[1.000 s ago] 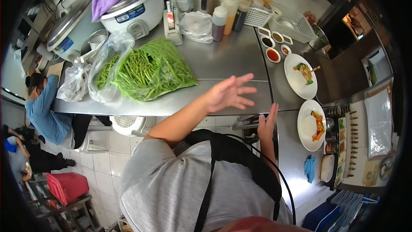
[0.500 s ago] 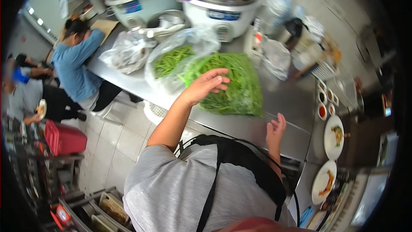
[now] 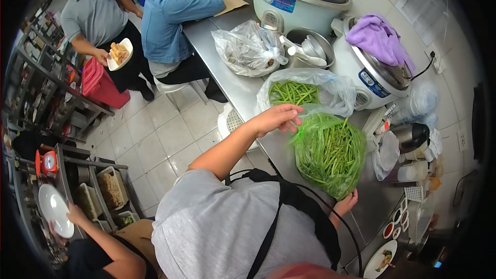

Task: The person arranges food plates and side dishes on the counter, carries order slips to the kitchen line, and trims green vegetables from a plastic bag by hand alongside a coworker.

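My left hand (image 3: 280, 119) is at the upper left edge of the green bag of beans (image 3: 330, 150), its fingers curled near the gathered plastic; whether they grip it is unclear. My right hand (image 3: 346, 202) is beside the lower end of that bag, fingers apart and partly raised, holding nothing visible. Just beyond the green bag lies a clear bag (image 3: 294, 93) with more green beans. A knotted clear bag (image 3: 248, 49) with dark contents sits farther along the steel table (image 3: 279, 157).
Two rice cookers (image 3: 305, 13) (image 3: 372, 67) stand by the wall, one under a purple cloth (image 3: 380, 41). A person in blue (image 3: 168, 26) rests on the table. Another person (image 3: 98, 15) holds a dish. At lower left, a co-worker's hand (image 3: 77, 215) holds a white plate (image 3: 53, 207).
The view has swung left, bringing the co-worker with the plate into sight. My left hand has come to the bag's upper left edge, and my right hand is now at its lower end.
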A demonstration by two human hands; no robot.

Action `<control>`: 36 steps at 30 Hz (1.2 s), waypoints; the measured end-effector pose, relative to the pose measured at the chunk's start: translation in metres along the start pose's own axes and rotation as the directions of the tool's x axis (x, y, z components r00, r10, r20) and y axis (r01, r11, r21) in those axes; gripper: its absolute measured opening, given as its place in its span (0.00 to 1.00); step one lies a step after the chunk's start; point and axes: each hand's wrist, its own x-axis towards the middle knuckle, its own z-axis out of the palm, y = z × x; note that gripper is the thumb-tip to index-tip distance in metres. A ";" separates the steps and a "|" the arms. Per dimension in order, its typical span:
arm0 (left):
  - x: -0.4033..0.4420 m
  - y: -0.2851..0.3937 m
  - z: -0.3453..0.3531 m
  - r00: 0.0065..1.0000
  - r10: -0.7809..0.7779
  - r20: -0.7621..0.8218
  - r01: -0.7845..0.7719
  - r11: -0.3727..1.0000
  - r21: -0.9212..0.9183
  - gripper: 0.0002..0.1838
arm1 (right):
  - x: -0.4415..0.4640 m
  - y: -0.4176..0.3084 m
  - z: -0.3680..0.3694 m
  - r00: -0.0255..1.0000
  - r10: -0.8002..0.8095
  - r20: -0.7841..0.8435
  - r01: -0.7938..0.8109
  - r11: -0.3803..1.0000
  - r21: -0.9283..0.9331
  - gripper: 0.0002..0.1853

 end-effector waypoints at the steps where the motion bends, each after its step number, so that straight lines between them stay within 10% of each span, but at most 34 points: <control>1: 0.001 -0.001 0.002 1.000 -0.002 0.012 0.002 1.000 0.002 0.22 | 0.000 0.002 -0.001 1.000 -0.006 0.006 0.006 1.000 -0.012 0.18; 14: -0.008 -0.038 0.076 0.961 0.168 -0.220 -0.181 0.983 -0.038 0.15 | -0.005 0.030 -0.036 0.960 -0.182 0.213 0.153 0.977 0.146 0.18; 18: -0.014 -0.073 0.073 0.749 0.141 -0.648 -0.315 0.935 -0.161 0.15 | -0.004 0.036 -0.040 0.935 -0.233 0.268 0.180 0.962 0.206 0.17; 22: -0.035 -0.131 0.040 0.467 -0.269 -0.842 -0.340 0.825 -0.452 0.26 | -0.002 0.031 -0.042 0.922 -0.258 0.287 0.227 0.964 0.139 0.17; 26: -0.040 -0.133 0.020 0.357 -0.023 -0.934 -0.365 0.917 -0.162 0.32 | -0.002 0.033 -0.041 0.910 -0.304 0.283 0.273 0.951 0.147 0.16; 31: -0.015 -0.105 -0.008 0.544 -0.008 -0.839 -0.178 0.976 -0.125 0.22 | -0.002 0.036 -0.039 0.911 -0.314 0.267 0.290 0.949 0.127 0.17; 36: 0.006 -0.099 -0.028 0.506 -0.045 -0.862 -0.235 0.954 -0.188 0.16 | -0.004 0.028 -0.041 0.917 -0.308 0.254 0.291 0.951 0.101 0.17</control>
